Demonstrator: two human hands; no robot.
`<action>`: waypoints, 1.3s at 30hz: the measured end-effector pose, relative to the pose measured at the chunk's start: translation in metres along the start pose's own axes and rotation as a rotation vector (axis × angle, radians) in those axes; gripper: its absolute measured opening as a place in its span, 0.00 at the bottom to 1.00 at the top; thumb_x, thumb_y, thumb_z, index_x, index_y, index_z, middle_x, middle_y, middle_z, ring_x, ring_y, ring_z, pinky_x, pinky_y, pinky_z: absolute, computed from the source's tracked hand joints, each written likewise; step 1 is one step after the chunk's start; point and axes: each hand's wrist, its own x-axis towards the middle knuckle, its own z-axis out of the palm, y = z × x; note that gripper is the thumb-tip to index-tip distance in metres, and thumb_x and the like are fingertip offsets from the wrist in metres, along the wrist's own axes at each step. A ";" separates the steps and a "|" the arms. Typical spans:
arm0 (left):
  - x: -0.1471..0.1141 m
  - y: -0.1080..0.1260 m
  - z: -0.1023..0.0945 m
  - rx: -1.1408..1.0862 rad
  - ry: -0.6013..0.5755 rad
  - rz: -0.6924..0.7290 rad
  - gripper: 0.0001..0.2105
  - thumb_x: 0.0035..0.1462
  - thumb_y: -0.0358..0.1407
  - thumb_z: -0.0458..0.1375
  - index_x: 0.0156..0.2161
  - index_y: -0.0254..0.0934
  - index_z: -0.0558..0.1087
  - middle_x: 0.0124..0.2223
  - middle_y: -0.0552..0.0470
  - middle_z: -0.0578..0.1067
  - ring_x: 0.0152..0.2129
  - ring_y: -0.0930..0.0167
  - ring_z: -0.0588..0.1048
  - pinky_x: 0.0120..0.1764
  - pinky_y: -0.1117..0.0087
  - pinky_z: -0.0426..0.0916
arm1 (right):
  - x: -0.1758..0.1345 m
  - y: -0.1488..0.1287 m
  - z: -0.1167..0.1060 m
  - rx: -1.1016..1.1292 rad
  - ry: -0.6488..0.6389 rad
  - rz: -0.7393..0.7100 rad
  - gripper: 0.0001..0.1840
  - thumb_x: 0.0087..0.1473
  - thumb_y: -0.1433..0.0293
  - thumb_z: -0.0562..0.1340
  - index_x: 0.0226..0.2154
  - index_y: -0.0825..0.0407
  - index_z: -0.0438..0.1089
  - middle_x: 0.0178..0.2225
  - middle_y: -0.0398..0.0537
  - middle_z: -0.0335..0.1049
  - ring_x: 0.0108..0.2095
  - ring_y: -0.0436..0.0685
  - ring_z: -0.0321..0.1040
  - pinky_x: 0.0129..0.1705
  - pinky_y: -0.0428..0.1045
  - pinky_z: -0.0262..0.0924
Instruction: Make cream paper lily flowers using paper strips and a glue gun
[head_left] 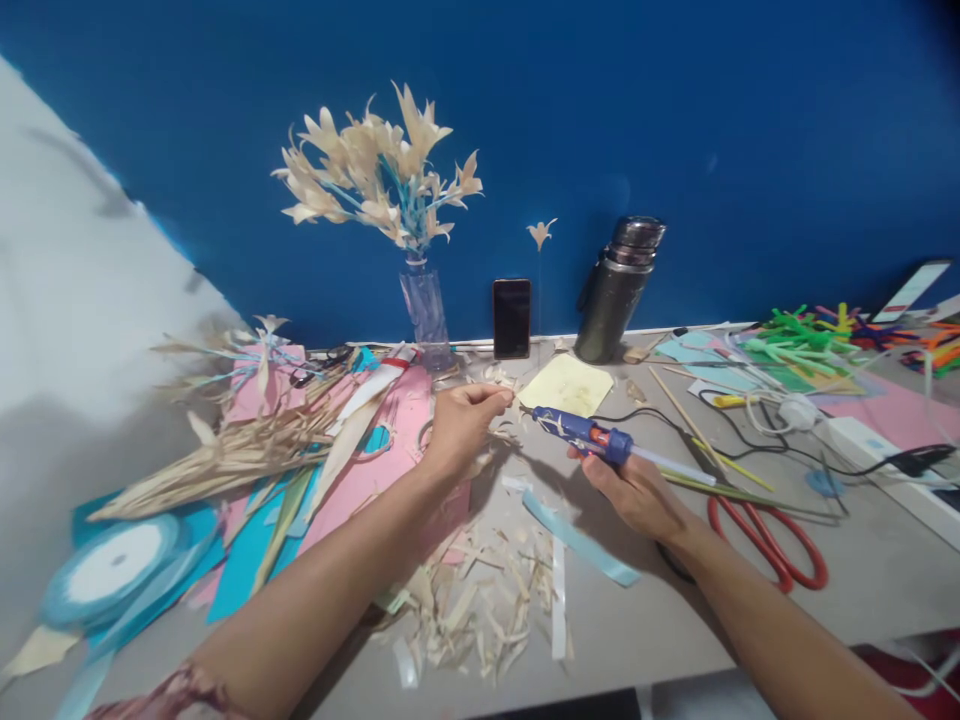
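Observation:
My right hand (630, 490) is wrapped round a blue glue gun (574, 428), whose nozzle points left. A clear glue stick (675, 464) juts from its back end. My left hand (465, 425) is pinched just left of the nozzle; whatever its fingertips hold is too small to make out. Behind the nozzle lies a yellow paper square (568, 385). Dry husk scraps (480, 610) are scattered in front of my hands, with a light blue ribbon strip (577, 540) beside them.
A clear bottle (425, 310) holds pale husk flowers (375, 165). A phone (511, 318) and a dark flask (621, 290) stand by the blue wall. Husk bundles (210, 465) and a ribbon roll (112, 570) lie left; red-handled scissors (772, 540), a cable and a power strip (892, 480) right.

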 end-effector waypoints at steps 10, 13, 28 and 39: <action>-0.001 0.001 -0.001 0.008 -0.008 0.007 0.06 0.45 0.37 0.67 0.24 0.36 0.81 0.27 0.50 0.80 0.27 0.69 0.74 0.34 0.69 0.66 | 0.000 0.005 -0.001 -0.059 -0.031 -0.023 0.22 0.64 0.52 0.56 0.31 0.49 0.73 0.24 0.44 0.68 0.25 0.55 0.62 0.31 0.50 0.61; -0.002 0.002 -0.001 0.019 -0.013 0.012 0.06 0.44 0.37 0.67 0.23 0.36 0.81 0.26 0.50 0.79 0.26 0.69 0.73 0.33 0.69 0.65 | 0.000 0.004 -0.001 -0.058 -0.039 -0.036 0.22 0.65 0.52 0.55 0.30 0.49 0.73 0.23 0.43 0.67 0.24 0.55 0.61 0.31 0.50 0.61; 0.000 0.001 -0.001 0.040 -0.028 -0.007 0.06 0.44 0.37 0.67 0.24 0.35 0.81 0.26 0.50 0.79 0.26 0.69 0.72 0.32 0.69 0.63 | -0.001 0.002 -0.001 -0.170 -0.026 -0.027 0.25 0.65 0.50 0.53 0.30 0.49 0.72 0.24 0.44 0.69 0.26 0.57 0.66 0.34 0.51 0.62; 0.000 0.000 -0.002 0.036 -0.033 -0.011 0.07 0.45 0.38 0.67 0.24 0.36 0.81 0.25 0.50 0.78 0.25 0.70 0.72 0.32 0.69 0.63 | -0.002 0.002 -0.001 -0.199 -0.010 -0.019 0.27 0.64 0.48 0.52 0.28 0.48 0.72 0.21 0.45 0.68 0.26 0.59 0.66 0.33 0.52 0.61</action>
